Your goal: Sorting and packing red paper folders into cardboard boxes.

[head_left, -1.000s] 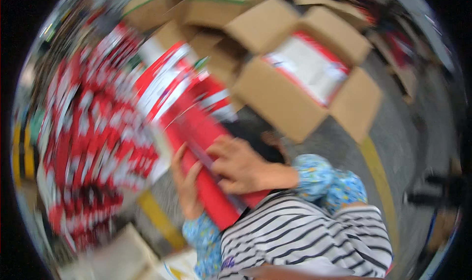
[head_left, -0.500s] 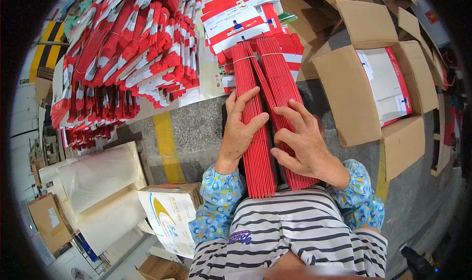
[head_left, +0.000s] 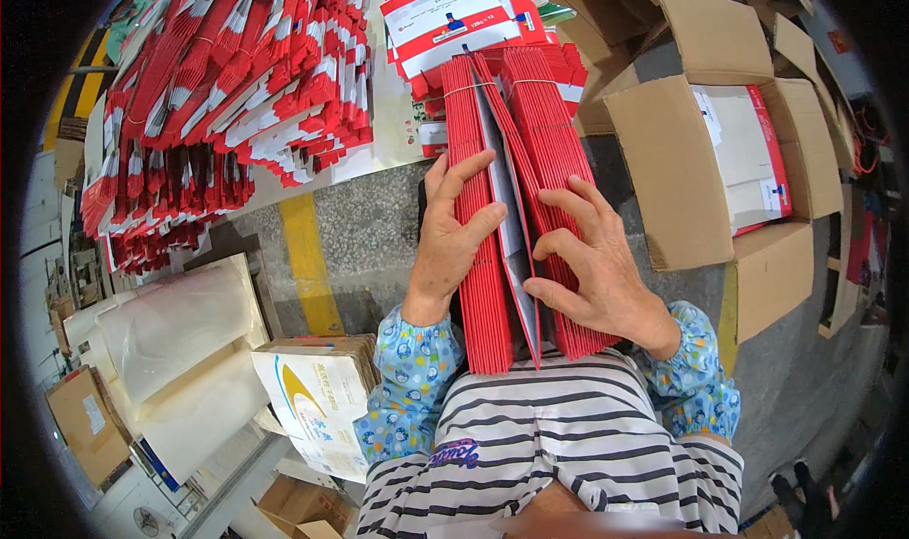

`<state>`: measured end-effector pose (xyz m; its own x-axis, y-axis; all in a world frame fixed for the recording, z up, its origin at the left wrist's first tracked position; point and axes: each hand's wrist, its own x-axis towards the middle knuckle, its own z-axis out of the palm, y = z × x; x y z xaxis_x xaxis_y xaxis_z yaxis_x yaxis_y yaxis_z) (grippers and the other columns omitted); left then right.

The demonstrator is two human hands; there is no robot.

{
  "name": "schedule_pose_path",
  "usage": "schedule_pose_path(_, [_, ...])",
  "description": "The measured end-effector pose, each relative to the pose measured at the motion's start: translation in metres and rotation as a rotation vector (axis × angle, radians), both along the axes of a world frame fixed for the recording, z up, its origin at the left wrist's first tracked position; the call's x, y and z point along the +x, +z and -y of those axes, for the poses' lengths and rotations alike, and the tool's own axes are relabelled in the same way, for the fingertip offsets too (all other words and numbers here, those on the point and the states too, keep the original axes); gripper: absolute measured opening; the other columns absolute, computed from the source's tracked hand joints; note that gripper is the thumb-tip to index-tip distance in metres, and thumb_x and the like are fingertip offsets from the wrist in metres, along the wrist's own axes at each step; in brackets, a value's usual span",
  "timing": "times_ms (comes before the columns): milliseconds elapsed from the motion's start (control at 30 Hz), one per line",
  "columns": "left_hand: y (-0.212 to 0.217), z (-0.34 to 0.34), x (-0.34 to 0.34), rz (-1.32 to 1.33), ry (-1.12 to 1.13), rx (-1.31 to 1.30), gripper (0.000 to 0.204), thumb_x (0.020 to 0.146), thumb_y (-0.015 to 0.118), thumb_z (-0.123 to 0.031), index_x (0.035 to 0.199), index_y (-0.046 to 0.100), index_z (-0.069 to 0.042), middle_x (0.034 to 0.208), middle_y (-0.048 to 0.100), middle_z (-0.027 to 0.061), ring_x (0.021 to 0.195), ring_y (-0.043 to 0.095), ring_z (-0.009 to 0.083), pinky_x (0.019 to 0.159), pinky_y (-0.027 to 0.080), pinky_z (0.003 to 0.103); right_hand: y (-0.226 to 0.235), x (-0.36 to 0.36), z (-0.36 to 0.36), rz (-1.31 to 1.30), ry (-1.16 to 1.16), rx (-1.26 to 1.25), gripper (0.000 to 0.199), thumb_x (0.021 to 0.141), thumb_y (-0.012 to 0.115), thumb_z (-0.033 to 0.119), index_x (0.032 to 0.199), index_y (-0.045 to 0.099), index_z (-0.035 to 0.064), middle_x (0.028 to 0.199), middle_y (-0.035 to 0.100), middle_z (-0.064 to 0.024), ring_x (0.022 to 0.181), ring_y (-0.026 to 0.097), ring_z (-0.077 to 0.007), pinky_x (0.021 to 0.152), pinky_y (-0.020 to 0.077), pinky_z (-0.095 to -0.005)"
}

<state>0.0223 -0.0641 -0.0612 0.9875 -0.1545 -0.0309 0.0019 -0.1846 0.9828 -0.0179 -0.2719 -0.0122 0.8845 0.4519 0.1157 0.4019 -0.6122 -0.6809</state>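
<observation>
Two long bundles of folded red cartons lie side by side, their near ends against my striped shirt. Round the far end of the left bundle runs a thin band; another crosses the right bundle. In the gap between them a single folded carton leans, its pale side showing. My left hand wraps over the left bundle, index finger and thumb reaching its inner edge. Across the right bundle my right hand is bent, fingertips hooked at the inner edge. The undersides of both bundles are hidden.
A big heap of red-and-white folded cartons fills the far left. Beyond the bundles lie flat printed cartons. To the right stands an opened brown box with cartons inside. A printed stack sits by my left elbow.
The gap between the two bundles has widened, uncovering the pale side of the carton between them. My hands have moved slightly apart with the bundles. The view has shifted a little.
</observation>
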Motion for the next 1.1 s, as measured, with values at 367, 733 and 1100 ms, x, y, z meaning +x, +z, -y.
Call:
schedule_pose_path(367, [0.006,0.005,0.001,-0.024,-0.009,-0.06,0.05,0.084,0.071,-0.018,0.132,0.056,-0.013,0.142,0.035,0.0154,0.135,0.033,0.0305,0.115,0.023,0.04,0.002,0.004,-0.005,0.025,0.028,-0.038,0.025,0.077,0.073,0.023,0.094,0.063,0.0079,0.138,0.042,-0.0168,0.135,0.028,-0.0457,0.106,0.0254,-0.0621])
schedule_pose_path(733, [-0.001,0.008,0.0,-0.019,0.031,-0.091,0.064,0.088,0.066,-0.01,0.145,0.037,-0.004,0.147,0.039,0.0114,0.137,0.035,0.0203,0.115,0.026,0.034,-0.001,0.002,-0.01,0.051,0.044,-0.058,0.023,0.074,0.069,0.015,0.096,0.063,0.0119,0.138,0.042,-0.0159,0.136,0.027,-0.0461,0.107,0.0247,-0.0612])
schedule_pose_path(1100, [0.004,0.013,0.0,-0.023,0.034,-0.064,0.063,0.087,0.066,-0.008,0.144,0.04,-0.006,0.145,0.04,0.011,0.133,0.04,0.0203,0.112,0.031,0.033,-0.001,0.001,-0.008,0.029,0.022,-0.075,0.036,0.076,0.077,0.042,0.082,0.061,0.0105,0.138,0.041,-0.0155,0.137,0.025,-0.045,0.106,0.0242,-0.0625])
